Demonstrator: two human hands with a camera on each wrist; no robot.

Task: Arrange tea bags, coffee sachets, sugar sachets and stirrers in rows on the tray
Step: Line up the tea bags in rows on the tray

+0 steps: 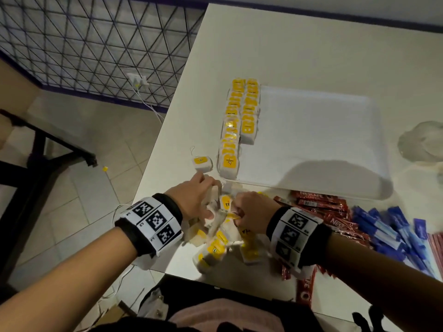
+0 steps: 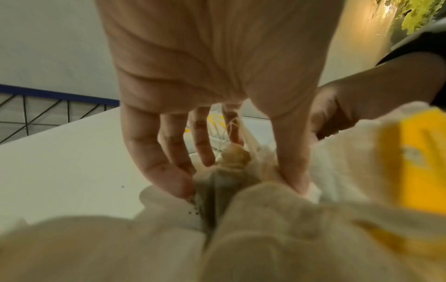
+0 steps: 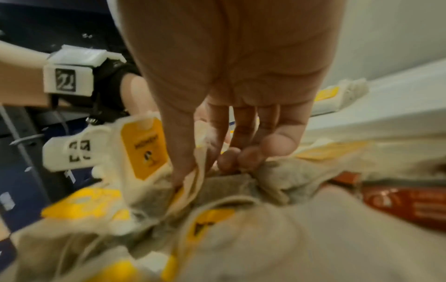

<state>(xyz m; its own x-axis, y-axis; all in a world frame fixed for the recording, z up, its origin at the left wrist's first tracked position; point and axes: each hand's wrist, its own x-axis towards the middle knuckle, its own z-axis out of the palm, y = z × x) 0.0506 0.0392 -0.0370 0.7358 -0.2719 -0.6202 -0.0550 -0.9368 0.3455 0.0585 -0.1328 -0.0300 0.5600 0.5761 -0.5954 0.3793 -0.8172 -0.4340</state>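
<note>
A white tray [image 1: 311, 140] lies on the table with two rows of yellow-tagged tea bags [image 1: 239, 121] along its left edge. A tangled pile of tea bags [image 1: 220, 240] sits at the table's near edge. My left hand [image 1: 201, 200] pinches a tea bag [image 2: 217, 181] out of the pile, thumb and fingers curled on it. My right hand [image 1: 249, 212] pinches another tea bag [image 3: 193, 177] right beside it. One lone tea bag [image 1: 203, 163] lies just left of the tray.
Red coffee sachets [image 1: 321, 207] and blue sugar sachets [image 1: 388, 231] lie in heaps right of my hands. A crumpled clear plastic bag [image 1: 424, 142] sits at the far right. The table's left edge [image 1: 153, 164] drops to a tiled floor.
</note>
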